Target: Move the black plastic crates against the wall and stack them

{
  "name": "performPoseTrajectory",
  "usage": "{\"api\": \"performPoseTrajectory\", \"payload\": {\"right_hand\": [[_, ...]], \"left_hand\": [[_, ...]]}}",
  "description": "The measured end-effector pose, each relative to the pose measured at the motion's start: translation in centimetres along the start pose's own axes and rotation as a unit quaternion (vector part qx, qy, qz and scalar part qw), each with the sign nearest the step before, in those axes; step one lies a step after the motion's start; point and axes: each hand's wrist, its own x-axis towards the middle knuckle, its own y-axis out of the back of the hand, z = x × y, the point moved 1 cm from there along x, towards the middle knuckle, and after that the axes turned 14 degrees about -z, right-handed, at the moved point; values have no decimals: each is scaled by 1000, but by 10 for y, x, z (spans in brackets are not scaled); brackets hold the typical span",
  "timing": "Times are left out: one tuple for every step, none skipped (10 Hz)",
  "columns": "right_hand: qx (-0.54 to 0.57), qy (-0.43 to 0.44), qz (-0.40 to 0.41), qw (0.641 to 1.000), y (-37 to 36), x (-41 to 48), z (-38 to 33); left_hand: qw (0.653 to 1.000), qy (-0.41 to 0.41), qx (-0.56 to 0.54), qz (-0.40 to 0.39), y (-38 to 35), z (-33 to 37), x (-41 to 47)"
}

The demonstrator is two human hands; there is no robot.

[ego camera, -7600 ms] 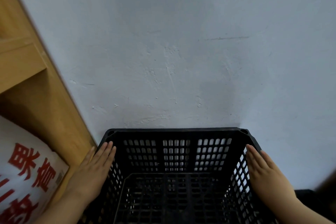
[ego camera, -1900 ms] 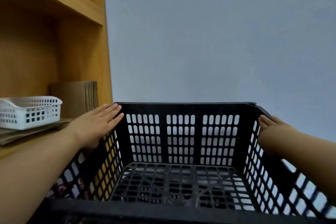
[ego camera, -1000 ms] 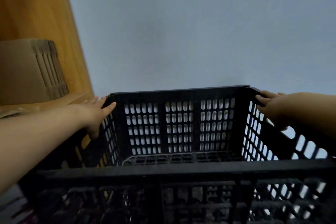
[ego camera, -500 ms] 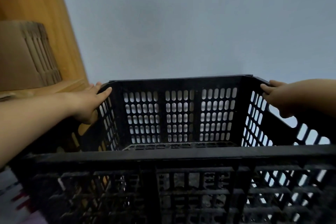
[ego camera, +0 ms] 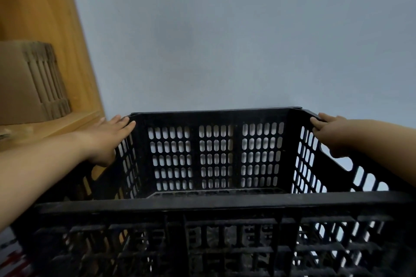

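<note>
A black slotted plastic crate (ego camera: 213, 119) fills the lower half of the head view, its far wall close to the pale grey wall (ego camera: 225, 40). The near rim runs across the frame at chest height. My left hand (ego camera: 105, 139) lies on the crate's left side near the far corner, thumb hooked under the rim. My right hand (ego camera: 335, 135) grips the right side near the far right corner. Through the near wall's slots I see more dark lattice below; whether that is a second crate I cannot tell.
A wooden shelf unit (ego camera: 56, 51) stands directly left of the crate, touching the grey wall. A stack of flat cardboard (ego camera: 29, 83) rests on its shelf board (ego camera: 67, 126). A white bag with red print (ego camera: 13, 261) shows at the bottom left corner.
The crate has sunk in the view since two seconds ago: its floor, plainly seen then, is now mostly hidden behind the near rim. Both hands stay on the crate's sides.
</note>
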Motion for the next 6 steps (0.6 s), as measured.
{"api": "performPoseTrajectory", "payload": {"right_hand": [[2, 2, -4, 1000, -3, -4, 1], [6, -1, -11, 1000, -3, -7, 0], [4, -2, -1, 1000, -3, -12, -2], [35, 26, 4, 999, -1, -18, 3], [97, 39, -22, 994, 12, -28, 12], [180, 67, 37, 981, 36, -75, 29]], "left_hand": [[1000, -6, -7, 4, -1, 0, -3], [1000, -8, -11, 4, 0, 0, -5], [1000, -10, -2, 4, 0, 1, -7], [1000, -13, 1, 0, 4, -1, -12], [1000, -8, -5, -21, 12, -3, -14], [997, -30, -66, 1, 36, -3, -37]]}}
